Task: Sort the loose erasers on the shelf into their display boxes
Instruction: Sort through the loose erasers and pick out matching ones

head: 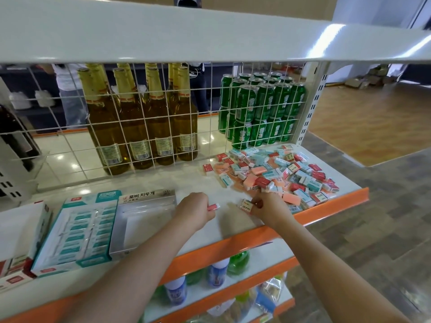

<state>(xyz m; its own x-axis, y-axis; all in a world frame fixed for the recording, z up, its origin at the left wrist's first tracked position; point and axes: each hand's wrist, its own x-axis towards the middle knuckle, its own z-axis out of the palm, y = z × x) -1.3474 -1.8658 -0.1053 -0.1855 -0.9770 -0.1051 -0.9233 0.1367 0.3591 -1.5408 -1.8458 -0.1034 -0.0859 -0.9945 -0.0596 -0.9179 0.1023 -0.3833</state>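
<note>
Head view | left hand (194, 209) pinches small pink-sleeved eraser (213, 207) | right hand (265, 207) pinches cream-labelled eraser (246, 205) | match each to its box, empty grey display box (144, 226) lower left.

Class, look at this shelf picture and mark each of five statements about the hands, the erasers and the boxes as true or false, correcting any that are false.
1. The left hand holds a red-sleeved eraser. True.
2. The right hand is empty. False: it pinches a beige-sleeved eraser.
3. The pile of loose erasers lies to the right of both hands. True.
4. The grey display box beside the left hand is packed full. False: its inside looks empty.
5. The teal display box holds rows of teal-sleeved erasers. True.
</note>
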